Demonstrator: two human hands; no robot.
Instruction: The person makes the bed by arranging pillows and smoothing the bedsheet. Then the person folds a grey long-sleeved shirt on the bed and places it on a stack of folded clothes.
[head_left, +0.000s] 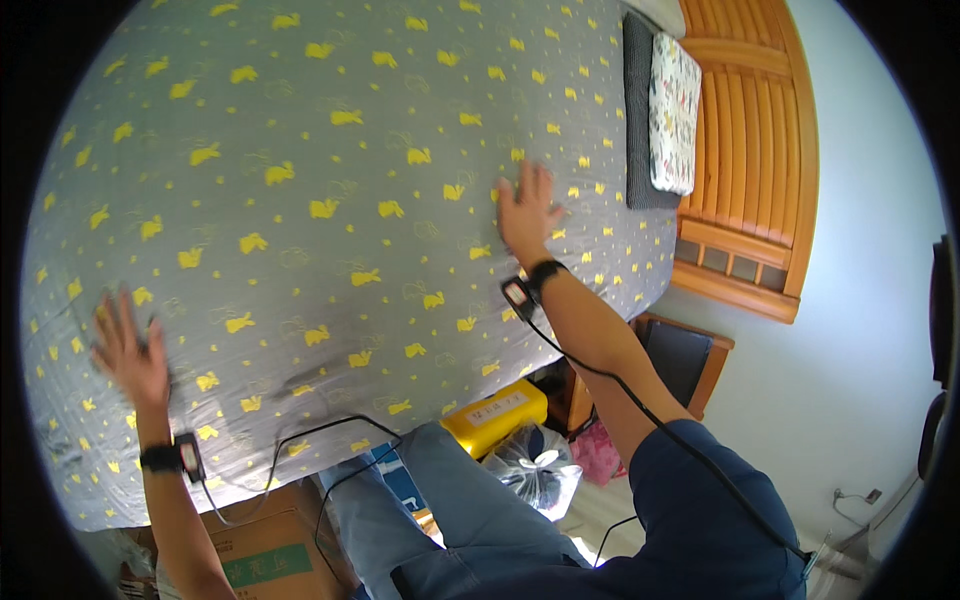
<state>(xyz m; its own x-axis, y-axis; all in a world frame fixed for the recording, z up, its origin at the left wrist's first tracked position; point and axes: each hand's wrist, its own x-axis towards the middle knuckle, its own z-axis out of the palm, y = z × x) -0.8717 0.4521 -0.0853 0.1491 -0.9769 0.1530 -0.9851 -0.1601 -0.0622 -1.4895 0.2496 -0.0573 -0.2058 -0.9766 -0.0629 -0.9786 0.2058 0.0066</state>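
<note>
A grey fitted bedsheet (345, 247) with yellow rabbit prints covers the bed before me and looks mostly smooth, with some creasing along the near side. My left hand (133, 352) is at the lower left with its fingers spread over the sheet. Farther right and higher, my right hand (527, 214) lies on or just above the sheet, palm down and fingers apart. Contact cannot be made out for certain. Neither hand holds anything. Each wrist wears a black strap with a small cabled device, the left one (190, 457) and the right one (519, 298).
By the slatted wooden headboard (742, 150) lie a white patterned pillow (673, 116) and a dark striped one (639, 112). A yellow case (499, 416), a clear plastic bag (534, 469) and a cardboard box (270, 547) stand beside the bed. Black cable (330, 426) crosses the near edge.
</note>
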